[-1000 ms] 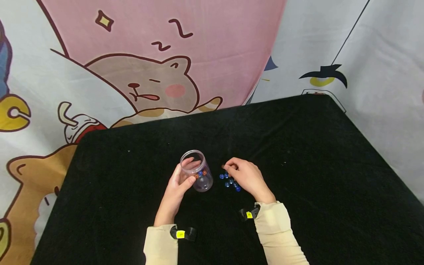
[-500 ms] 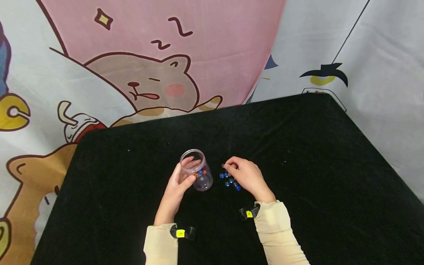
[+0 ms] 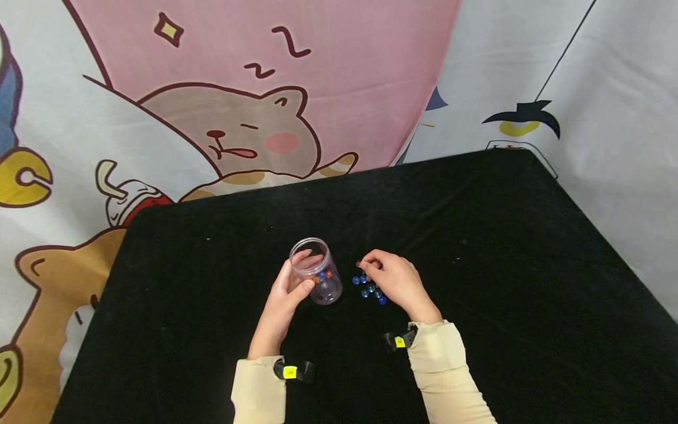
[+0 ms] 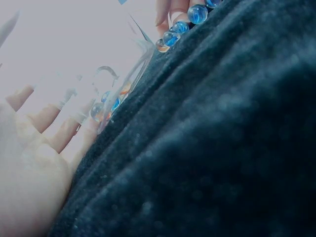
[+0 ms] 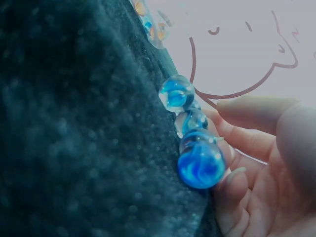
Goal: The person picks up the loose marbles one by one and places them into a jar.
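My left hand (image 3: 284, 292) grips a clear plastic jar (image 3: 329, 290) from its left side, thumb in front and fingers behind. The jar stands tilted on the black cloth, its open mouth upward. Through its wall show a few marbles (image 3: 322, 275), blue and orange. To the jar's right my right hand (image 3: 398, 281) is low over the cloth, thumb and forefinger pinching an orange marble (image 3: 358, 264) at their tips. Several blue marbles (image 3: 371, 288) lie just beside and under that hand. In the right wrist view a bright blue marble (image 5: 201, 165) sits in front of the curled fingers.
The black cloth (image 3: 212, 330) covers the whole table. Behind it hangs a printed curtain (image 3: 339, 88) with cartoon animals, and its folds continue down the right side. Each wrist carries a black strap (image 3: 399, 341) with a yellow tag.
The head view has shifted slightly. Both hands, the jar and the marbles keep their places.
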`<state>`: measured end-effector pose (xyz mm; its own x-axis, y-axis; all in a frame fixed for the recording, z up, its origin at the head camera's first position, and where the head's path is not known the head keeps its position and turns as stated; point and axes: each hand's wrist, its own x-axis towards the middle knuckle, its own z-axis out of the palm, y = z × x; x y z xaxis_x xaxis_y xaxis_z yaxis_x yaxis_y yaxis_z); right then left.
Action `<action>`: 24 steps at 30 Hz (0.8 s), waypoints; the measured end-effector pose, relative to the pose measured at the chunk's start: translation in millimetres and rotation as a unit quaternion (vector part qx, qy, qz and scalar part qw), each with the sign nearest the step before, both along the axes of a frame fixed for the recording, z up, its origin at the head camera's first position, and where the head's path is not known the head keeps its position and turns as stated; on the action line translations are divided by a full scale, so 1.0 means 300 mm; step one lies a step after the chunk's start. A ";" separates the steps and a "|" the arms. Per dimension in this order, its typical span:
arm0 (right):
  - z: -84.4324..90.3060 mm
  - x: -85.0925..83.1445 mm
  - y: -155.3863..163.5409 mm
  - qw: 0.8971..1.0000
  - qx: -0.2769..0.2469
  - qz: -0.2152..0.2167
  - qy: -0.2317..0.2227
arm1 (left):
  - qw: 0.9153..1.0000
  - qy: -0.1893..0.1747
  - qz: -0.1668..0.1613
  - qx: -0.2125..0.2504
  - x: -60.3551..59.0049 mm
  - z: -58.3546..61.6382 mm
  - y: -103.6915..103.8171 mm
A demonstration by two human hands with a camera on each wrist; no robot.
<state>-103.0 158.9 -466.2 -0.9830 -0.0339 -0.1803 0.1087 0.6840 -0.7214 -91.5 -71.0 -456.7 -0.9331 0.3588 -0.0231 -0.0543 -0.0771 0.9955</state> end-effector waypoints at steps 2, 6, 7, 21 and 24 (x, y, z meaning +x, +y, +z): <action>-0.001 0.000 0.000 1.000 -0.001 0.000 0.001 | 1.000 0.001 0.001 -0.002 0.001 -0.001 0.000; -0.005 0.000 0.001 1.000 -0.003 -0.001 0.007 | 1.000 0.005 0.001 0.002 0.001 -0.003 -0.001; -0.006 0.000 0.001 1.000 -0.003 -0.002 0.009 | 1.000 0.006 0.000 0.004 0.000 -0.005 -0.001; -0.009 0.002 0.002 1.000 -0.006 -0.003 0.013 | 0.999 0.024 -0.002 0.023 -0.015 -0.067 -0.012; -0.009 0.002 0.001 1.000 -0.007 -0.002 0.011 | 0.999 0.023 -0.003 0.026 -0.013 -0.063 -0.012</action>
